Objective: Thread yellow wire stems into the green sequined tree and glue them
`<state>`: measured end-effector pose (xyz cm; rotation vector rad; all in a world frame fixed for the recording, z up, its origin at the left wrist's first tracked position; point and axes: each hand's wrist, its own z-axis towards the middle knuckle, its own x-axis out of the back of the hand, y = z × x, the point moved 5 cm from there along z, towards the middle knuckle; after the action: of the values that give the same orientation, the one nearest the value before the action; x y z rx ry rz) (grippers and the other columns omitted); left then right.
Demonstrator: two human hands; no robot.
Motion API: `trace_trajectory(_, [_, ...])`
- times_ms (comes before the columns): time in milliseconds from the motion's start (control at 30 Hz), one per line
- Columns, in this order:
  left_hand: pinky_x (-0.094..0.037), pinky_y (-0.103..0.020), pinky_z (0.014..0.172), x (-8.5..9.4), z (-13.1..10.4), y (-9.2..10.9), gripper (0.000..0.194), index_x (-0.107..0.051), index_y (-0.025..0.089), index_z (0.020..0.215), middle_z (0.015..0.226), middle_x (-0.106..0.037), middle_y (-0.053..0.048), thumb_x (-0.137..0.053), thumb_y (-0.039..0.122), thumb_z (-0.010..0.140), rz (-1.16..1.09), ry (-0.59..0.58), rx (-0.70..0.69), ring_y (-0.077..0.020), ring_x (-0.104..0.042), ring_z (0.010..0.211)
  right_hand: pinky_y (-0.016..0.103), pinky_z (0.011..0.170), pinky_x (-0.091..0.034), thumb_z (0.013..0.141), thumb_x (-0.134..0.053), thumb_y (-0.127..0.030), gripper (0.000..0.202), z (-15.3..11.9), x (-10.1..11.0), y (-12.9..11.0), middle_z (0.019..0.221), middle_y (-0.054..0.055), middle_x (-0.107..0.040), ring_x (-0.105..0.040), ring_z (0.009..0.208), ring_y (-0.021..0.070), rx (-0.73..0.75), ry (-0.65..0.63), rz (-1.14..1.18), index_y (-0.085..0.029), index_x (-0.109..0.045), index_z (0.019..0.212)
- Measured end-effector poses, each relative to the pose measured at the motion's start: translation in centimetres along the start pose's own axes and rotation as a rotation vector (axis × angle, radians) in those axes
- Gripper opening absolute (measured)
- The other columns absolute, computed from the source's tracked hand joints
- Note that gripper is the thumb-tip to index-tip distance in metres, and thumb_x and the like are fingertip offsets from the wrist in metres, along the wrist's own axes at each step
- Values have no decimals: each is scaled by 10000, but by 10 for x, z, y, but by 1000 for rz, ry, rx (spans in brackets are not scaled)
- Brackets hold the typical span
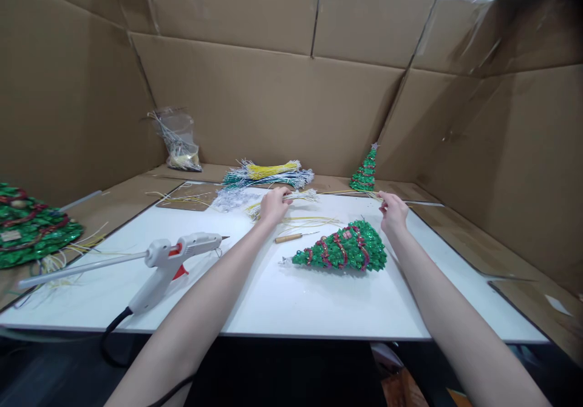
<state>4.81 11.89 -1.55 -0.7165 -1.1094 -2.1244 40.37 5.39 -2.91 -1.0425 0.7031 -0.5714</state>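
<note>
Lying near right hand (pixel 393 211): tree (pixel 342 247)

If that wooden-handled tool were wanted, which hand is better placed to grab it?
Probably the left hand: the tool lies close by, while the right hand is farther off, near the lying tree.

L hand (pixel 273 205) & R hand (pixel 393 212) bare, forearms (pixel 223 288) too. Thin blk cord (pixel 177 387) across L forearm nr elbow; unclear if worn.
</note>
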Motion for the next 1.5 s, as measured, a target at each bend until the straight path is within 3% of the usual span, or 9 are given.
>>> trace_trajectory(267, [-463, -305, 852, -1, 0, 0, 204, -697, 246, 997, 1058, -725, -23, -692, 200, 798, 2, -14, 0, -226, -631, 1006, 230, 472, -324, 566, -742, -340, 169, -5, -7, -3, 555, -34, -539, -391, 533, 91, 20, -69, -40, -187, -685, 609])
trace_trajectory(533, [-463, -310, 861, 0, 0, 0, 206, -699, 247, 1000, 1071, -721, -26, -689, 205, 799, 0, -11, 5, -233, -627, 1026, 246, 439, -312, 590, -686, -282, 131, 1, 10, -2, 528, -47, -481, -363, 518, 99, 56, 164, -62, -197, -594, 550])
trace_trajectory(633, [-464, -311, 863, 1, -1, 0, 210, -699, 250, 1004, 1071, -720, -27, -683, 202, 800, -2, -8, 8, -232, -628, 1024, 255, 424, -298, 613, -663, -320, 147, 4, 13, -4, 508, -49, -447, -341, 494, 104, 56, 187, -40, -212, -572, 572])
trace_trajectory(767, [-463, -309, 863, 1, -1, 0, 203, -698, 250, 1000, 1058, -722, -26, -681, 204, 803, -3, -9, 10, -229, -629, 1015, 260, 434, -297, 602, -650, -360, 178, 3, 3, -9, 548, -33, -522, -361, 485, 102, 31, 32, 14, -217, -548, 573])
trace_trajectory(933, [-466, -310, 853, 0, 0, -1, 201, -699, 245, 995, 1065, -723, -30, -689, 208, 798, 0, -14, 12, -234, -630, 1015, 256, 535, -393, 579, -738, -382, 194, -14, -21, -16, 671, 8, -645, -502, 607, 123, -2, -311, 32, -216, -641, 612])
trace_trajectory(1133, [-465, -310, 859, 0, 0, -1, 204, -698, 246, 1003, 1070, -723, -25, -686, 209, 802, -5, -5, 7, -231, -627, 1024, 277, 594, -433, 531, -827, -452, 286, -36, -44, -10, 710, 37, -706, -560, 645, 147, -39, -655, -86, -207, -726, 639])
trace_trajectory(1267, [-465, -311, 860, 0, 0, -1, 200, -700, 246, 996, 1066, -725, -25, -684, 204, 802, -4, -9, 6, -229, -631, 1016, 281, 609, -446, 537, -820, -540, 370, -43, -50, -6, 729, 32, -715, -566, 660, 155, -13, -722, -152, -213, -748, 692])
trace_trajectory(1500, [-465, -311, 864, 0, 0, 0, 206, -700, 247, 997, 1065, -724, -27, -691, 203, 796, -3, -13, 5, -230, -631, 1018, 280, 606, -447, 561, -788, -599, 425, -46, -53, -8, 742, 27, -705, -549, 669, 155, 58, -702, -211, -215, -752, 740])
